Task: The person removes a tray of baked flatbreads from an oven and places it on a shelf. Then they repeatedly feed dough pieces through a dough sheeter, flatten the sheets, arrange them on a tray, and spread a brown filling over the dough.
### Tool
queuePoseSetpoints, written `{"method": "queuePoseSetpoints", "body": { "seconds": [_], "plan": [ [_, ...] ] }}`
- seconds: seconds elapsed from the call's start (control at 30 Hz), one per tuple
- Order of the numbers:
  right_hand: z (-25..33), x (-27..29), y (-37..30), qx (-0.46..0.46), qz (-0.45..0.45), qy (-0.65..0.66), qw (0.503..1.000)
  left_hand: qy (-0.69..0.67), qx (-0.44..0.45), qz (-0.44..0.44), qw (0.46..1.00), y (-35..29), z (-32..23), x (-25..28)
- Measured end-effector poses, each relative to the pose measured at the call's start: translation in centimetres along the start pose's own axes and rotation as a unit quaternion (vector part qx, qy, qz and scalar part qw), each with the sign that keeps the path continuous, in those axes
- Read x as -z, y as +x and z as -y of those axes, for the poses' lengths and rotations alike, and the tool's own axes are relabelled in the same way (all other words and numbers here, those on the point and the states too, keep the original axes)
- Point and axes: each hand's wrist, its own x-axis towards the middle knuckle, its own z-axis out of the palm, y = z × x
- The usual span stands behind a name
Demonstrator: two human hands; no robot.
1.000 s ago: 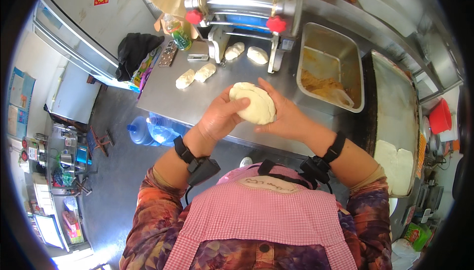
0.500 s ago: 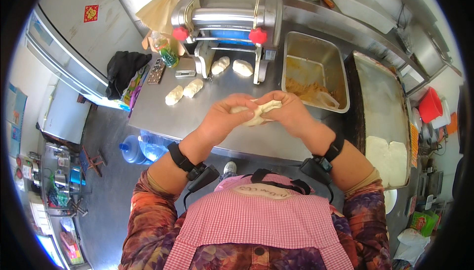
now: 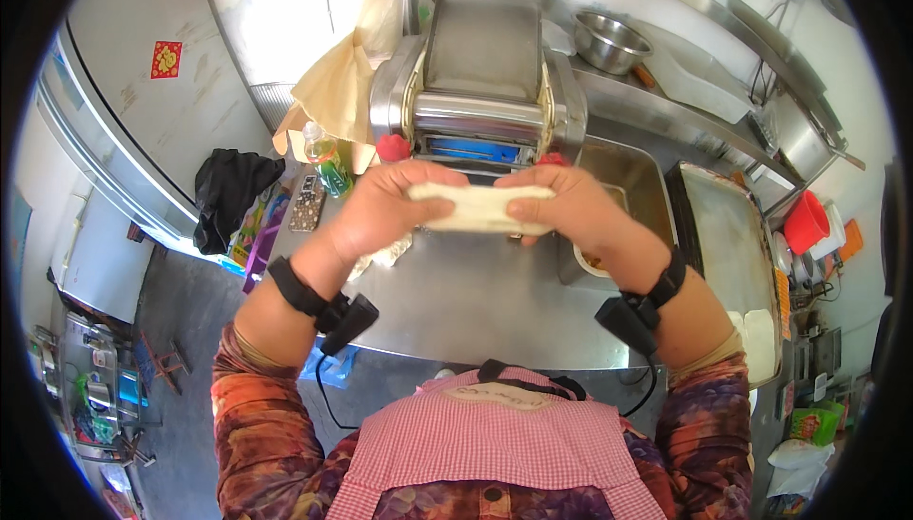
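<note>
A pale strip of dough is stretched level between my two hands above the steel table. My left hand pinches its left end, thumb on the near face and fingers behind. The right end is gripped the same way by my right hand. Just beyond the hands stands a steel dough roller machine with red knobs. Lumps of dough lie on the table, partly hidden by my left hand and forearm.
At the right, a deep steel pan is partly covered by my right arm, beside a long tray with flat white pieces. A green-labelled bottle and a patterned phone sit at the left. A steel bowl rests on the back shelf.
Both hands have risen away from the table toward the machine and moved apart. The dough between them has gone from a folded lump to a longer, flat strip. The view has tilted up.
</note>
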Motion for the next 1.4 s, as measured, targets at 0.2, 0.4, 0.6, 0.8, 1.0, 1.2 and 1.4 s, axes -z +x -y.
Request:
{"method": "queuePoseSetpoints", "body": {
  "seconds": [0.2, 0.4, 0.6, 0.8, 1.0, 1.2, 1.4],
  "plan": [
    [4.5, 4.4, 7.6, 0.098, -0.067, 0.004, 0.993, 0.191, -0.108, -0.059, 0.974, 8.5, -2.8, 5.8],
    [5.1, 6.7, 14.7, 0.133, -0.247, -0.588, 0.758, 0.563, -0.212, -0.090, 0.794, 16.5, -0.3, 6.1],
    [4.0, 5.6, 14.5, 0.008, -0.118, -0.760, 0.639, 0.713, -0.126, 0.043, 0.689, 17.3, 0.9, 6.3],
    [2.4, 4.9, 11.9, 0.084, -0.188, -0.679, 0.704, 0.676, -0.020, 0.114, 0.727, 17.9, -1.0, 4.0],
    [-1.3, 3.4, 5.9, 0.340, -0.239, -0.547, 0.726, 0.605, -0.066, 0.113, 0.785, 17.2, -0.3, 2.6],
    [-3.7, 2.0, 0.0, 0.390, -0.218, -0.481, 0.754, 0.559, -0.060, 0.147, 0.814, 18.6, -0.8, 2.4],
    [-6.2, 0.9, -1.1, 0.391, -0.193, -0.450, 0.779, 0.589, -0.026, 0.164, 0.791, 18.3, -0.8, 0.5]
  ]
}}
